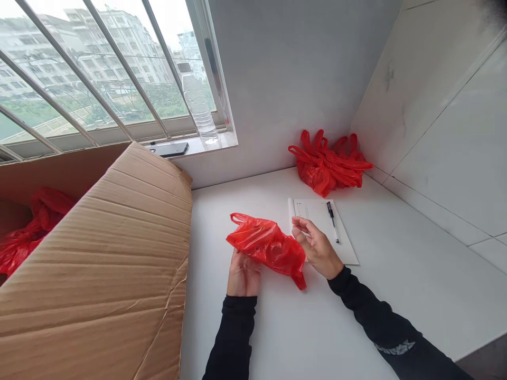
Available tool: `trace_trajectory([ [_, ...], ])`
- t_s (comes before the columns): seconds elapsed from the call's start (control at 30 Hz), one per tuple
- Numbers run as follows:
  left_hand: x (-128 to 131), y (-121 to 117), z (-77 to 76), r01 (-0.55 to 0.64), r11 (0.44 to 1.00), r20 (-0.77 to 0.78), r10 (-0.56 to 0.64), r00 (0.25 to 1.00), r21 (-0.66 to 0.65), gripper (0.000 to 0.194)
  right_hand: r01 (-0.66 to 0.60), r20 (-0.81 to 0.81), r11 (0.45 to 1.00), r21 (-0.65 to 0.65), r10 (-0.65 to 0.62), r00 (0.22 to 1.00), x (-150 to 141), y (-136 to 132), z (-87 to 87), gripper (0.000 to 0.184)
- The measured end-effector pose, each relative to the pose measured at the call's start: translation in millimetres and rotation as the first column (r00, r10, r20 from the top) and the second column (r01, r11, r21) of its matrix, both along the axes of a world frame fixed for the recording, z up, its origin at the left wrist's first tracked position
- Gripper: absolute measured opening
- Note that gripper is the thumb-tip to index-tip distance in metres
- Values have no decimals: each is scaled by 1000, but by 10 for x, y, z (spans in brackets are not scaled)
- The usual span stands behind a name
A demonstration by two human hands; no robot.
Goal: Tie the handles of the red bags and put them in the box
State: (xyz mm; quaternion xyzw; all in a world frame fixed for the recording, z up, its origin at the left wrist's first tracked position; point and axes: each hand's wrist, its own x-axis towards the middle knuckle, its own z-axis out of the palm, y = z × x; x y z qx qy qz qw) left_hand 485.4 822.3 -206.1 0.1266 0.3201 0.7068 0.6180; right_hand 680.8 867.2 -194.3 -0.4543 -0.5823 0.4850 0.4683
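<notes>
A crumpled red plastic bag [273,248] with a loop handle at its upper left is held above the white tabletop. My left hand [243,274] supports it from below, and the fingers are partly hidden behind the plastic. What the bag contains, if anything, does not show. Beside the bag's right end, my right hand [315,248] is open, its fingers slightly curved and the thumb close to the red plastic. Whether that thumb touches the bag I cannot tell. Behind my right hand lies an open notebook [344,248] with a black-capped pen [332,219] on it.
Several red plastic bags [328,169] lie bunched in the far corner against the walls. A large cardboard box [119,253] stands at the left, with more red bags [43,216] inside. A water bottle [200,108] and a phone [170,150] rest on the windowsill.
</notes>
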Motion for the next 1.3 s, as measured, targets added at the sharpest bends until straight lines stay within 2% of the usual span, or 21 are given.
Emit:
trace_trajectory([
  [0.1, -49, 15, -30, -1, 999, 75, 4, 997, -40, 23, -197, -93, 969, -147, 185, 978, -11, -20, 22, 64],
  [0.17, -31, 21, -25, 18, 998, 62, -14, 998, -60, 23, -312, -146, 935, -168, 290, 946, -30, -44, 63, 63],
  [0.2, -7, 20, -12, 20, 998, 40, -18, 999, -59, 23, -331, -159, 931, -157, 306, 939, -38, -52, 82, 58],
  [0.33, 150, -24, 94, 82, 997, -101, -80, 992, 14, 39, -208, -198, 973, -96, 186, 962, -36, -38, 107, 40],
  [0.43, 261, -82, 166, 193, 981, -163, -187, 969, 22, 51, -122, -198, 990, -74, 105, 974, -9, -7, 101, 40],
  [0.57, 321, -122, 180, 300, 954, -270, -285, 920, 17, 53, -76, -185, 994, -73, 62, 981, 12, 13, 110, 41],
  [0.8, 286, -44, 103, 164, 986, -332, -169, 928, -43, 38, -147, -249, 979, -141, 109, 962, 13, 51, 71, 37],
  [1.0, 265, -15, 107, 97, 993, -282, -111, 953, -63, 44, -347, -409, 921, -176, 252, 877, 31, 47, 120, 49],
  [1.1, 275, -34, 160, 125, 991, -253, -131, 959, -39, 41, -366, -382, 921, -134, 293, 876, 29, 30, 138, 59],
  [1.2, 293, -46, 188, 168, 985, -259, -153, 954, 37, 49, -386, -369, 919, -78, 333, 868, 19, 21, 135, 55],
  [1.3, 300, -37, 168, 141, 989, -287, -121, 950, 52, 55, -379, -362, 923, -63, 333, 871, 9, 23, 120, 53],
])
